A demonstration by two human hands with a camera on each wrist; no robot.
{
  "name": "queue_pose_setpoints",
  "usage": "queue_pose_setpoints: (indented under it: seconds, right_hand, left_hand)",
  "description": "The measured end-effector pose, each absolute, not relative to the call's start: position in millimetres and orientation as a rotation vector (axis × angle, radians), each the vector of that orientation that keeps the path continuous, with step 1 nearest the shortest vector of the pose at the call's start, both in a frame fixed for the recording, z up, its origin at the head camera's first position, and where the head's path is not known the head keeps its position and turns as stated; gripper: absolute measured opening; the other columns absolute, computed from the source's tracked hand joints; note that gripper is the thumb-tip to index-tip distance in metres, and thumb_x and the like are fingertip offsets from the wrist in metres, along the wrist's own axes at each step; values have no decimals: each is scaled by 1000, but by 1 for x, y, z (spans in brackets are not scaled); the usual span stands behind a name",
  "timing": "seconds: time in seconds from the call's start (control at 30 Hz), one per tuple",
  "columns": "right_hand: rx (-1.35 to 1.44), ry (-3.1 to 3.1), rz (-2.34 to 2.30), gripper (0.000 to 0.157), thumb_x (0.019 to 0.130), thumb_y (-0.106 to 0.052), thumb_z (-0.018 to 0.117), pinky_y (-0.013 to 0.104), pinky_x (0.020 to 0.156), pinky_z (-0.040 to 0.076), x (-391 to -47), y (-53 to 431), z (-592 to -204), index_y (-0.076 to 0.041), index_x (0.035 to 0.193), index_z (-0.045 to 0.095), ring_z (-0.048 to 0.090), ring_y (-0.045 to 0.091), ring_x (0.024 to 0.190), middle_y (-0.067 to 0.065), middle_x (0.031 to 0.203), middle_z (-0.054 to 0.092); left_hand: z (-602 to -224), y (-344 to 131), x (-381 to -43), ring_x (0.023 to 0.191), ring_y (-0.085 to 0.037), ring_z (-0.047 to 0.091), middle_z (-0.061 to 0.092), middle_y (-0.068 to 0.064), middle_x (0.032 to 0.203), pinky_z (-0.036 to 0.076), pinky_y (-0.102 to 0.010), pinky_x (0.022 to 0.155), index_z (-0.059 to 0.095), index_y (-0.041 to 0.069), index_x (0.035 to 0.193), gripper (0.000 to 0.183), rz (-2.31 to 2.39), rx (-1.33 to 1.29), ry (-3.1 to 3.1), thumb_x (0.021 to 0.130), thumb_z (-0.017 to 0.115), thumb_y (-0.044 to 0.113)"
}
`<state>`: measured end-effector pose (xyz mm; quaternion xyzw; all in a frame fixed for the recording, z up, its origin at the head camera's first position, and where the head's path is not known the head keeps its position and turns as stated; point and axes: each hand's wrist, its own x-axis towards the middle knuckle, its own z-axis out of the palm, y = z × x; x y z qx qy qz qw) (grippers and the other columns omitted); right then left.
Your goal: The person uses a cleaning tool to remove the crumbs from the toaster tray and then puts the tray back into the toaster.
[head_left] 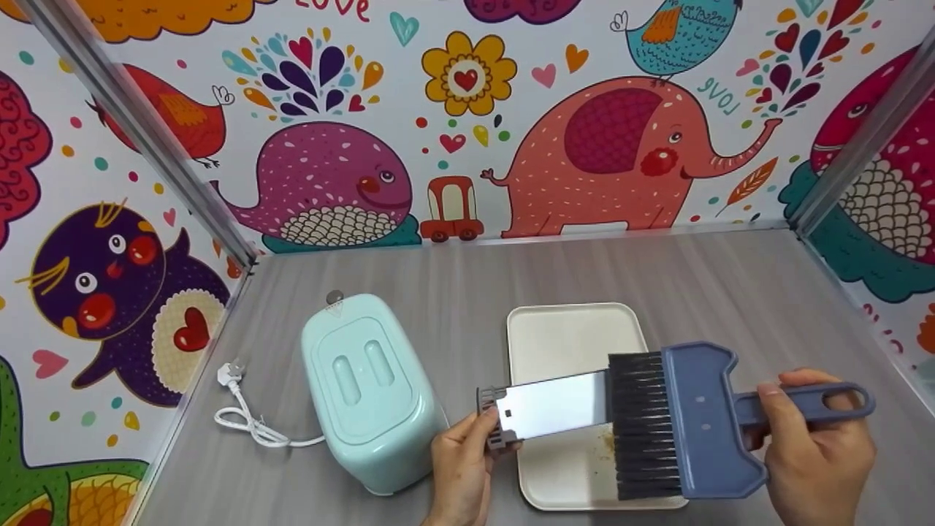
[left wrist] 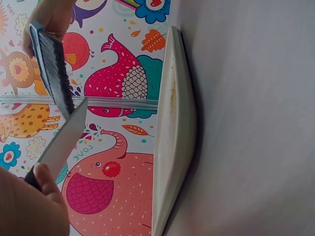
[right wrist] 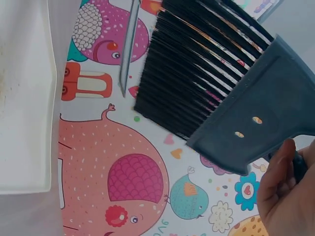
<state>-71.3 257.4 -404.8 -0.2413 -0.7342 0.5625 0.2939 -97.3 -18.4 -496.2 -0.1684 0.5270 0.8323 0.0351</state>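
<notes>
My left hand [head_left: 462, 464] pinches the grey slotted end of a flat metal crumb tray [head_left: 559, 405], held above a cream rectangular tray [head_left: 573, 340]. In my right hand [head_left: 822, 446] is the handle of a blue brush [head_left: 712, 431] with black bristles. The bristles overlap the crumb tray's far end in the head view. Seen from the left wrist, the brush [left wrist: 51, 69] meets or nearly meets the metal plate [left wrist: 64, 140]; contact is unclear. Brown crumbs [head_left: 608, 442] lie on the cream tray. A mint-green toaster [head_left: 365, 387] with its lid on stands left of my left hand.
The toaster's white cord [head_left: 256, 435] and plug [head_left: 230, 372] lie on the grey wood-grain table [head_left: 453, 292] at the left. Walls with cartoon animals, framed by metal posts [head_left: 146, 139], enclose the back and sides.
</notes>
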Motion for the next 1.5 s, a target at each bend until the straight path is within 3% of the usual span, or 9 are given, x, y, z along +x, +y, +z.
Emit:
queue_pose_setpoints:
  seconds: [0.27, 0.67, 1.0, 1.27, 1.5]
  right_hand:
    - [-390, -1569, 1863, 11, 99, 7, 64, 20, 43, 49, -73, 244, -417, -1, 106, 62, 53, 17, 44, 11, 73, 61]
    - [-183, -1614, 1929, 20, 95, 19, 61, 20, 43, 48, -78, 223, -439, 1, 104, 60, 57, 13, 44, 9, 70, 64]
    - [-318, -1773, 1889, 18, 95, 15, 66, 21, 46, 52, -78, 214, -440, 1, 106, 62, 59, 15, 45, 14, 65, 64]
    - [-185, -1702, 1984, 20, 94, 20, 63, 23, 47, 54, -77, 210, -448, 4, 107, 61, 61, 17, 46, 13, 70, 67]
    - [-152, -1721, 1961, 21, 93, 20, 64, 21, 47, 53, -77, 210, -450, 4, 106, 62, 61, 15, 46, 12, 69, 67]
  left_hand:
    - [-494, -19, -96, 80, -19, 71, 74, -15, 96, 61, -31, 70, 74, -13, 107, 23, 2555, -523, 1594, 103, 63, 6]
    - [-495, -17, -97, 82, -19, 71, 75, -15, 98, 61, -31, 70, 74, -12, 106, 22, 2517, -503, 1579, 102, 63, 7]
    - [-495, -15, -96, 83, -20, 73, 75, -17, 101, 62, -32, 70, 73, -14, 107, 22, 2542, -481, 1552, 102, 63, 5]
    - [-496, -15, -95, 73, -18, 70, 75, -15, 93, 59, -29, 67, 75, -12, 104, 22, 2538, -461, 1582, 101, 64, 6]
    - [-497, -15, -95, 77, -18, 71, 75, -16, 95, 60, -30, 68, 73, -14, 108, 23, 2550, -448, 1569, 101, 63, 5]
